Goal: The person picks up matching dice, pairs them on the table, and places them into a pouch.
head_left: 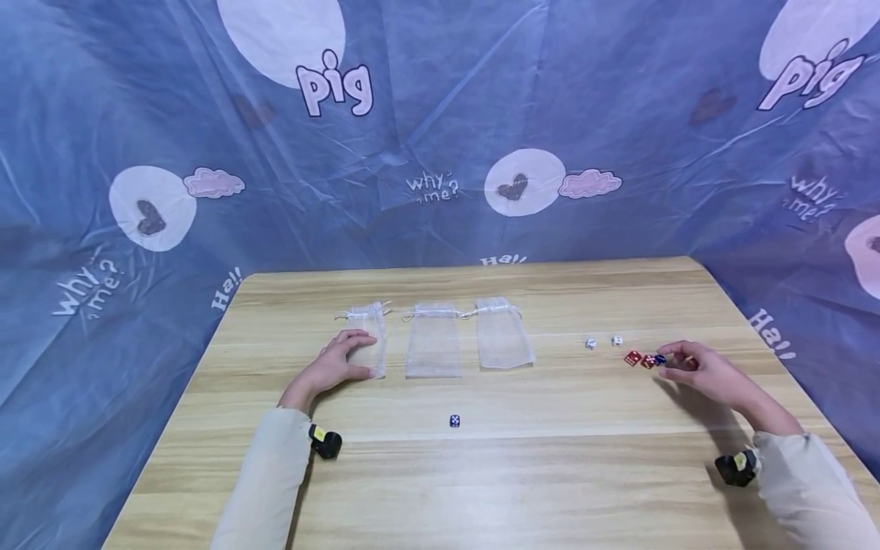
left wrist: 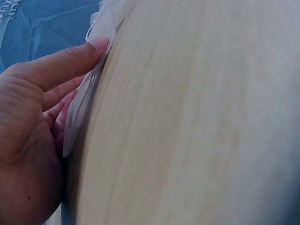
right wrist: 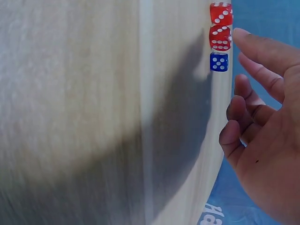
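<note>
My left hand (head_left: 337,363) rests on the left bag (head_left: 372,356), fingers spread a bit, not squeezing. The bag looks thin, soft and very light; I'd lift it by its top edge, gently, since it might tear. My right hand (head_left: 708,372) has its fingers partly bent, with a gap, holding nothing I can see. It is by the blue die (right wrist: 219,62), next to two red dice (right wrist: 220,38). From here I can't tell if they touch. The die looks hard, small and slick; I'd pinch two flat sides.
</note>
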